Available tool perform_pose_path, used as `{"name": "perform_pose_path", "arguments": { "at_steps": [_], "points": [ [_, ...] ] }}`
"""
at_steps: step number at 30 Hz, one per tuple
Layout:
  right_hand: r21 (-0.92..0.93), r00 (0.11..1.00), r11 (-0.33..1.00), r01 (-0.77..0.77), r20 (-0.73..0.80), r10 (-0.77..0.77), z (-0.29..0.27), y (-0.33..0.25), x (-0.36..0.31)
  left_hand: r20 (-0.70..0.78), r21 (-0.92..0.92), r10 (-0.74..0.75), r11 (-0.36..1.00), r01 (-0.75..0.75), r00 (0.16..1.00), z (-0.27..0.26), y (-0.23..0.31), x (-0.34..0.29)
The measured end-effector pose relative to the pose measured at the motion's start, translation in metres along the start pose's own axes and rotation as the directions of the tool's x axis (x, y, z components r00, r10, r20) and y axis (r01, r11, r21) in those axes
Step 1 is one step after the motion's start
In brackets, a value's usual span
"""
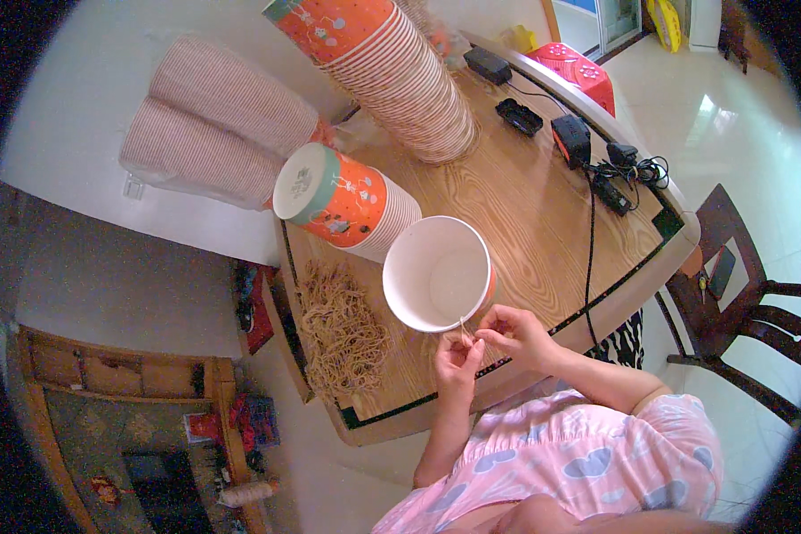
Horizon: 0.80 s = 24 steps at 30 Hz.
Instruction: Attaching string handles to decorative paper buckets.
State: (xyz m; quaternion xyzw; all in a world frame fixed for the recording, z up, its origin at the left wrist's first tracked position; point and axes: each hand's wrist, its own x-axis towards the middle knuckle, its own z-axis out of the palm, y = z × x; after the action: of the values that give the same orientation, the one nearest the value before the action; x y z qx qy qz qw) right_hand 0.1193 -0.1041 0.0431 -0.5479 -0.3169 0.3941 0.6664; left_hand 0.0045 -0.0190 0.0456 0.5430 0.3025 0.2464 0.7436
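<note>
A white-lined paper bucket [427,267] stands with its open mouth toward me, near the table's front edge. At its near rim, my left hand [457,360] and my right hand [518,338] are close together, both with fingers pinched. Between them runs a thin, pale piece of string [462,326] that touches the rim; its ends are hidden by my fingers. Left of the bucket lies a tangled heap of brown twine [345,334]. Just behind it is a short stack of orange and green paper buckets [356,200], turned bottom up.
A tall stack of buckets [400,89] rises at the back of the wooden table [543,258]. Plastic-wrapped stacks [214,125] stand at the far left. Black chargers and cables [610,169] lie along the right edge. A dark wooden chair [739,276] is to the right, beside a red stool [574,71].
</note>
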Motion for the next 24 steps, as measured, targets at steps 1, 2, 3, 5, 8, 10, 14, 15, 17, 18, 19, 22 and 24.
{"name": "perform_pose_path", "arguments": {
  "at_steps": [1, 2, 3, 5, 8, 10, 14, 15, 17, 18, 19, 22, 24],
  "points": [
    [0.016, 1.000, 1.000, -0.013, -0.019, 0.013, 0.000, -0.001, 0.000, -0.016, 0.254, 0.174, 0.953, -0.165, 0.985, 0.004, 0.002, -0.002],
    [0.032, 0.999, 0.999, -0.026, -0.037, 0.027, 0.000, -0.002, 0.000, -0.029, 0.312, 0.264, 0.919, -0.242, 0.964, 0.002, -0.003, -0.002],
    [0.033, 0.999, 0.999, -0.026, -0.037, 0.027, 0.000, -0.002, 0.000, -0.029, 0.312, 0.264, 0.919, -0.242, 0.964, 0.002, 0.000, -0.002],
    [-0.038, 0.994, 0.999, 0.032, -0.106, -0.036, 0.001, -0.002, 0.001, 0.215, 0.772, 0.556, 0.407, -0.489, 0.803, 0.003, 0.009, -0.003],
    [-0.143, 0.978, 0.981, 0.128, -0.146, -0.149, 0.002, -0.004, 0.001, 0.262, 0.832, 0.580, 0.270, -0.485, 0.772, 0.002, 0.008, -0.002],
    [-0.154, 0.976, 0.978, 0.139, -0.148, -0.162, 0.004, -0.003, 0.000, 0.272, 0.855, 0.574, 0.224, -0.467, 0.773, 0.000, 0.006, -0.003],
    [-0.311, 0.942, 0.915, 0.257, -0.130, -0.309, 0.004, -0.003, 0.000, 0.277, 0.887, 0.566, 0.159, -0.433, 0.777, -0.002, 0.003, -0.005],
    [-0.311, 0.942, 0.915, 0.256, -0.132, -0.309, 0.005, -0.003, 0.000, 0.278, 0.887, 0.565, 0.159, -0.433, 0.777, -0.002, 0.002, -0.004],
    [-0.340, 0.933, 0.898, 0.279, -0.127, -0.338, 0.005, -0.004, 0.001, 0.248, 0.857, 0.589, 0.236, -0.457, 0.769, -0.001, 0.001, -0.004],
    [-0.340, 0.933, 0.898, 0.278, -0.128, -0.337, 0.004, -0.006, 0.002, 0.249, 0.857, 0.588, 0.237, -0.457, 0.770, 0.000, 0.000, -0.004],
    [-0.316, 0.943, 0.917, 0.245, -0.144, -0.301, 0.003, -0.007, 0.003, 0.123, 0.798, 0.567, 0.431, -0.421, 0.814, 0.003, -0.001, -0.004],
    [-0.286, 0.959, 0.938, 0.197, -0.143, -0.245, -0.003, -0.006, 0.005, -0.173, 0.447, 0.294, 0.874, -0.191, 0.940, 0.003, -0.001, -0.002],
    [-0.281, 0.966, 0.942, 0.183, -0.128, -0.226, -0.005, -0.005, 0.005, -0.280, 0.009, -0.099, 0.994, 0.106, 0.955, 0.008, 0.004, 0.000]
  ]
}}
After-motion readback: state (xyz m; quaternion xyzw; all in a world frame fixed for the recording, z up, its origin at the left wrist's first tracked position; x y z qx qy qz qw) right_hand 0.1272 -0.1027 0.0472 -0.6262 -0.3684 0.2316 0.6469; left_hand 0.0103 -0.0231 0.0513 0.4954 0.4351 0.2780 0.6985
